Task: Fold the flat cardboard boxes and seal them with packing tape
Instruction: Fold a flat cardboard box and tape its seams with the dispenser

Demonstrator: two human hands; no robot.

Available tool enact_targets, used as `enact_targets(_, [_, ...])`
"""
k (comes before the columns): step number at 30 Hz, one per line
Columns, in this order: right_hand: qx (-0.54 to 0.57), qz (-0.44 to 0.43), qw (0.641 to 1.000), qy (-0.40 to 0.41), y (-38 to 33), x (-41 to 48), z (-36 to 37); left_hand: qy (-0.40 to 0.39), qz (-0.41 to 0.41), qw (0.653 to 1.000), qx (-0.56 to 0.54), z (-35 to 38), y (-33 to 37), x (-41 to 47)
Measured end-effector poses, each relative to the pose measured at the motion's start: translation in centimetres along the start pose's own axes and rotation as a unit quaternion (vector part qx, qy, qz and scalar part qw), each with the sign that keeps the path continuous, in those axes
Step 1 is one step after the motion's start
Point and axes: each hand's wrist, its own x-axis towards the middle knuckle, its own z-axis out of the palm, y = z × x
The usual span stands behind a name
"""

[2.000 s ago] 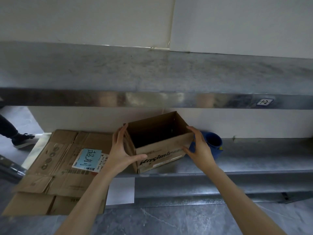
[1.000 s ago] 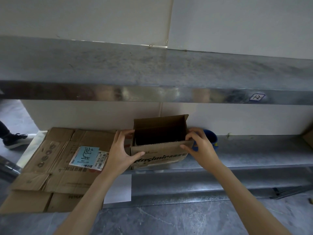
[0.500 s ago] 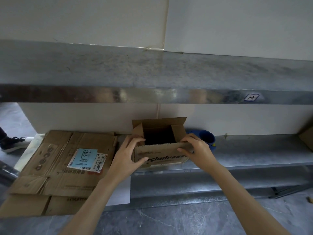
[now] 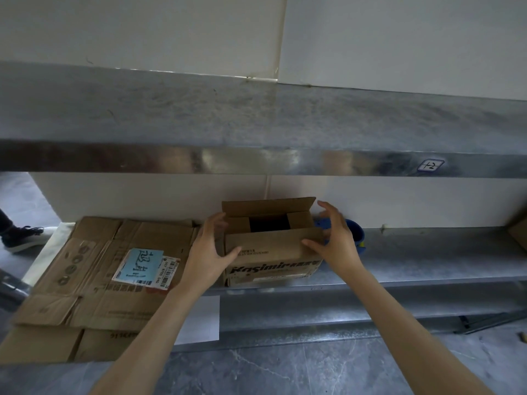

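Brown cardboard: one open-topped box (image 4: 271,252) stands on the steel shelf (image 4: 427,252). Two hands flank it. The left hand (image 4: 209,252) lies flat on its left side with the thumb in front. The right hand (image 4: 339,243) is spread wide, thumb touching the front flap. One flattened cardboard stack (image 4: 94,280) lies to the left, and one blue round object (image 4: 356,232) sits behind the right hand.

Both forearms reach up from bottom edge; L hand (image 4: 209,252) & R hand (image 4: 338,242) mid-frame, fingers loosely spread, thumbs inward

Blue object (image 4: 356,233) half behind right hand (image 4: 339,242)
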Motion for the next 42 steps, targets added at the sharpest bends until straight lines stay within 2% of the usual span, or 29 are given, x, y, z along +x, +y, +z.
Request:
enact_targets(3, [-0.019,0.004,1.0,-0.007,0.0,0.6,0.0,0.023,-0.002,1.0,0.019,0.0,-0.2,0.7])
enact_targets(8, [-0.035,0.012,0.994,-0.102,0.0,2.3,-0.4,-0.061,-0.027,0.998,0.006,-0.6,-0.4,1.5])
enact_targets(12, [-0.017,0.015,0.989,-0.144,0.3,2.5,-0.4,-0.067,0.001,0.997,0.03,-0.7,-0.6,1.4])
enact_targets(16, [-0.056,0.008,0.99,-0.13,1.6,0.9,0.5,-0.075,0.028,0.996,0.043,-0.3,-1.3,0.6])
enact_targets(25, [-0.005,0.008,0.993,-0.119,0.3,0.2,4.0,-0.046,0.014,0.998,0.03,-2.3,-3.2,0.3])
enact_targets(35, [-0.049,0.035,0.991,-0.116,1.7,0.1,1.9,-0.065,0.004,0.998,-0.016,0.3,-2.5,0.8])
enact_targets(42, [-0.024,0.055,0.991,-0.121,0.6,0.4,2.3,-0.067,0.002,0.998,-0.015,-0.3,-2.7,1.1])
